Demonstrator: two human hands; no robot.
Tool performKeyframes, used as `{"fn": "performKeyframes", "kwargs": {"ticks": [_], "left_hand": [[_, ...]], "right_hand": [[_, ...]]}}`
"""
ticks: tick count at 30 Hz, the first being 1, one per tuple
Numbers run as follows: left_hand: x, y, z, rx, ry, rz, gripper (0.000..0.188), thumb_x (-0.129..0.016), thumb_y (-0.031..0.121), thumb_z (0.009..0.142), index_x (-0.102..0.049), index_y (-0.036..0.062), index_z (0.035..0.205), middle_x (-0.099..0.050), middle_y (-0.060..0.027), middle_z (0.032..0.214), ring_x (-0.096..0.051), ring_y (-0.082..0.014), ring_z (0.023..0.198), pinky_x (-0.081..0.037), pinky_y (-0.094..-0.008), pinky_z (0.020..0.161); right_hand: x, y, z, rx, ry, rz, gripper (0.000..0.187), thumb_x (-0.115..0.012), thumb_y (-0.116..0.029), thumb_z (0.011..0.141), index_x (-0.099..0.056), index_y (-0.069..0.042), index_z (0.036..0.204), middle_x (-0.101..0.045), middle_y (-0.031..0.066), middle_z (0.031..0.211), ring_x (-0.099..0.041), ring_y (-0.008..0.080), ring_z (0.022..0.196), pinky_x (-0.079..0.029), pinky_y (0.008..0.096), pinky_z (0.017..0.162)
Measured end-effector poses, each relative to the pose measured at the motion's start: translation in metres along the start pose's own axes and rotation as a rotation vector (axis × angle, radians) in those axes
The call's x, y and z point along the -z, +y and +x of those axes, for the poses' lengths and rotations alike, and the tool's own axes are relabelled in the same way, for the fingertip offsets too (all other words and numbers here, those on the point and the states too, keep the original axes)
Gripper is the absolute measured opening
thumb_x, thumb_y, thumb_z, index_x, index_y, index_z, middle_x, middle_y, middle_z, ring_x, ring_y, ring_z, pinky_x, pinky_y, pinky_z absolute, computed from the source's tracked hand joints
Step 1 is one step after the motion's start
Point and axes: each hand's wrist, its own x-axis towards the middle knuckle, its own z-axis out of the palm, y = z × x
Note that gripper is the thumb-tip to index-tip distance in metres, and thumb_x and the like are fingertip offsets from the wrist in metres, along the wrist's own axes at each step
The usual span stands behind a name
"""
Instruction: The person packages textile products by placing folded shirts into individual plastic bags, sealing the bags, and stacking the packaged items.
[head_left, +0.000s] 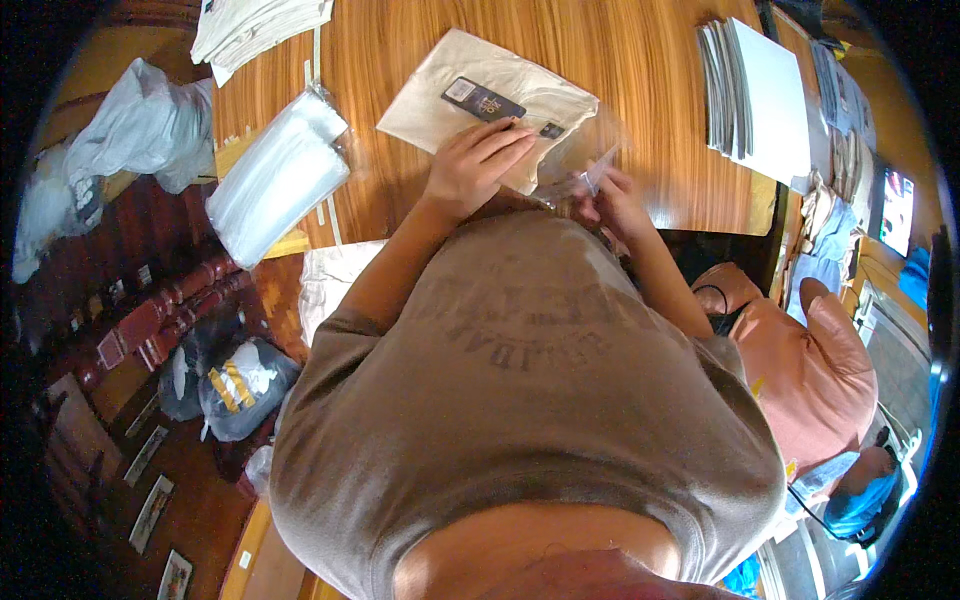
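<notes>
A: Where's the folded cream garment?
B: On the wood-grain tabletop, just beyond the person, with a dark label on top.
A: And the left hand?
B: Resting on the garment's near side. Its grip is laid flat, fingers extended and close together.
A: The right hand?
B: Just right of the garment's near corner, its grip pinching a clear plastic bag.
A: Is the garment inside that bag?
B: I can't tell; clear film shows beside its right edge, but the overlap is hard to read.
A: Other containers?
B: A pile of clear plastic sleeves at the tabletop's left edge. Further left, a large whitish bag, bulging; its contents are unclear. Near left, low down, a full grey bag with yellow tape; I can't make out what fills it.
A: Far right?
B: A stack of white sheets.
</notes>
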Motion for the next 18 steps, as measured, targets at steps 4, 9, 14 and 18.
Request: {"fn": "performKeyframes", "kwargs": {"ticks": [4,9,14,18], "left_hand": [[0.064,0.022,0.051,0.125,0.097,-0.398,0.035,-0.075,0.006,0.086,-0.075,0.0061,0.12,-0.076,-0.0136,0.114,-0.074,-0.0291,0.105,-0.058,-0.0373,0.091],[0.109,0.001,0.099,0.349,0.297,-0.684,0.033,-0.059,0.028,0.108,-0.072,-0.0025,0.112,-0.078,-0.0113,0.107,-0.073,-0.0215,0.097,-0.057,-0.0344,0.087],[0.065,-0.052,0.11,0.622,0.823,-0.728,0.044,-0.055,0.036,0.11,-0.058,-0.0027,0.131,-0.068,-0.0181,0.13,-0.065,-0.0265,0.119,-0.052,-0.0391,0.099],[0.0,-0.035,0.076,0.464,0.214,0.149,0.056,-0.069,0.034,0.096,-0.057,0.0005,0.138,-0.058,-0.0226,0.14,-0.048,-0.0424,0.137,-0.04,-0.0537,0.113]], "right_hand": [[0.006,-0.012,-0.011,0.689,0.312,-0.482,0.061,-0.088,-0.028,0.085,-0.06,0.001,0.13,-0.072,0.0089,0.101,-0.071,0.0219,0.094,-0.06,0.0336,0.083],[-0.062,-0.119,-0.014,1.001,0.028,-0.327,0.056,-0.09,-0.02,0.083,-0.066,0.004,0.127,-0.075,0.0088,0.109,-0.071,0.018,0.096,-0.057,0.0321,0.09],[-0.077,-0.134,0.05,0.713,0.357,-0.168,0.025,-0.078,-0.021,0.096,-0.076,0.002,0.105,-0.077,0.0057,0.098,-0.07,0.0123,0.086,-0.056,0.0303,0.077],[-0.071,-0.039,0.058,0.257,0.113,0.469,0.056,-0.057,-0.04,0.107,-0.047,-0.002,0.147,-0.063,0.0151,0.137,-0.065,0.0249,0.116,-0.056,0.0416,0.096]]}}
